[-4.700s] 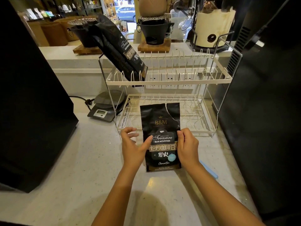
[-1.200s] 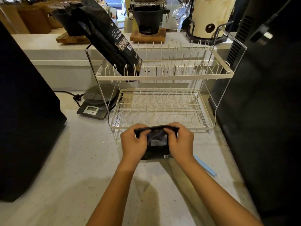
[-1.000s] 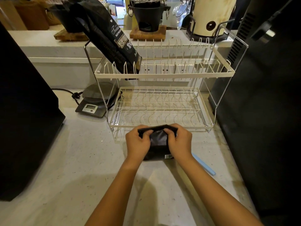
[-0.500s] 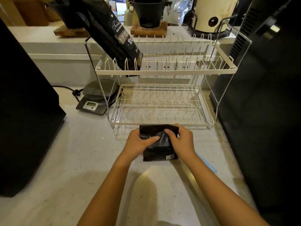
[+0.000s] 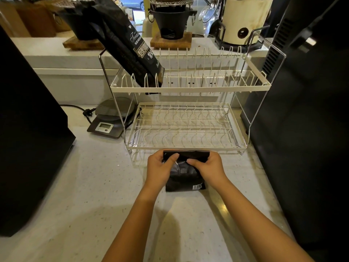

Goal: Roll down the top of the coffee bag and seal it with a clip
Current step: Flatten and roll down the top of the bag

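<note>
A black coffee bag (image 5: 186,178) lies on the pale stone counter just in front of the dish rack, back side up, with a barcode at its near right corner. Its top is folded over into a flat roll along the far edge. My left hand (image 5: 160,169) grips the roll's left end, thumb pressed on top. My right hand (image 5: 207,167) grips the right end, thumb and fingers pinching the fold. I see no clip in this view.
A two-tier white wire dish rack (image 5: 188,147) stands right behind the bag. A second black coffee bag (image 5: 130,50) leans in its upper tier. A digital scale (image 5: 107,126) sits at the left. Black appliances flank the counter on the left (image 5: 28,129) and right (image 5: 302,129).
The bag was lying full length with its label up; now it is turned back side up with its top rolled down. Both hands have stayed on the roll, pressing it flatter.
</note>
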